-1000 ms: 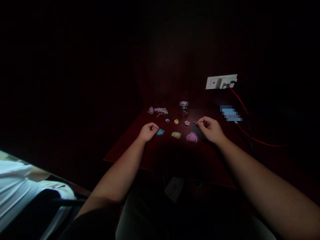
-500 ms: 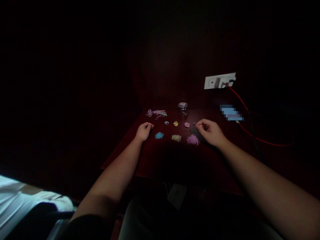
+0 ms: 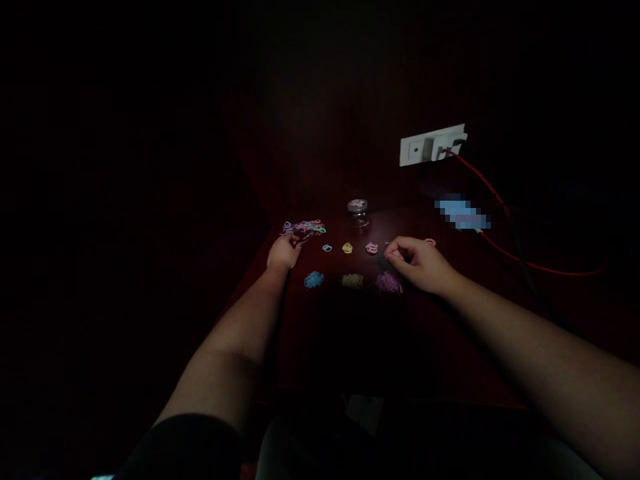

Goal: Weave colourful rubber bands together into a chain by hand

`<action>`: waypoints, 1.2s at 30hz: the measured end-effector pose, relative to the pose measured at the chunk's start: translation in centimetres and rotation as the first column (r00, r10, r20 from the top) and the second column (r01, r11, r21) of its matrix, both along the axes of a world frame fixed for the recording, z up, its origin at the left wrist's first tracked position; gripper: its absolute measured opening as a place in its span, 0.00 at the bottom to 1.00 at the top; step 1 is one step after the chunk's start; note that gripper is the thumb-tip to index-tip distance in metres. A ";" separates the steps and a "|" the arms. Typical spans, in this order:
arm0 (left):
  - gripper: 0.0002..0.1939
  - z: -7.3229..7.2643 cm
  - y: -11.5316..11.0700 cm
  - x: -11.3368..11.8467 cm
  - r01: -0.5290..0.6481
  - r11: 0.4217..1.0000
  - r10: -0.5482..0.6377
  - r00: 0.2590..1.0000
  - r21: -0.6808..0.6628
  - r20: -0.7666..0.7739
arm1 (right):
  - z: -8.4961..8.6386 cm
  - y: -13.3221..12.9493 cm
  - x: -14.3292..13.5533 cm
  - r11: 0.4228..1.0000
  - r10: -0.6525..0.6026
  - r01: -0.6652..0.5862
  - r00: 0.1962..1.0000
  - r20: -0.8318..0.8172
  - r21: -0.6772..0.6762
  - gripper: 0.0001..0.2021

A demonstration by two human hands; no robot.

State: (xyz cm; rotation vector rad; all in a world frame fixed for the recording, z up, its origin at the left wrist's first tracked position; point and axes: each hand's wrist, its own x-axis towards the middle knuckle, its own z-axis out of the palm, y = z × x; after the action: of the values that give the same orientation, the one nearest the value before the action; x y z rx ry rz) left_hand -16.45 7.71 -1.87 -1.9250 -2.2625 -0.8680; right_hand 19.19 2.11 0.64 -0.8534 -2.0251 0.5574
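My left hand (image 3: pixel 284 253) is at the near edge of a mixed pile of small coloured rubber bands (image 3: pixel 313 228); its thumb and forefinger look slightly apart. My right hand (image 3: pixel 414 261) is closed in a pinch, and whatever lies between its fingertips is too small to make out. Beside those fingertips are a small pink group of bands (image 3: pixel 371 248) and a bit of green. A yellow group (image 3: pixel 347 248) and a light blue group (image 3: pixel 327 248) continue the row leftward. Closer to me lie a blue pile (image 3: pixel 314 279), a dull yellow pile (image 3: pixel 353 281) and a purple pile (image 3: pixel 389 282).
A small clear jar (image 3: pixel 357 213) with a lid stands behind the row. One orange band (image 3: pixel 430 241) lies behind my right hand. A blurred-out phone-like object (image 3: pixel 463 212) is at the right, with a red cable (image 3: pixel 483 179) and a wall socket (image 3: pixel 433 145).
My left hand has moved forward to the mixed pile, its fingers parting from a pinch. My right hand stays pinched near the pink group. The view has shifted a little.
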 end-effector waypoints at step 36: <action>0.07 2.6 -8.0 17.8 0.595 0.787 -0.615 0.735 0.165 0.285 | 0.2 -0.1 0.1 0.999 0.035 -0.036 0.997 -0.064 -0.013 0.09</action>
State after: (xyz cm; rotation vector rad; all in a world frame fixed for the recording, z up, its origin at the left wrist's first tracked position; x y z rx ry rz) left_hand 1.34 -0.28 0.70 -2.7200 -1.6723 -1.3917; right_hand 19.32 2.05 0.83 -0.7994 -1.9834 0.6118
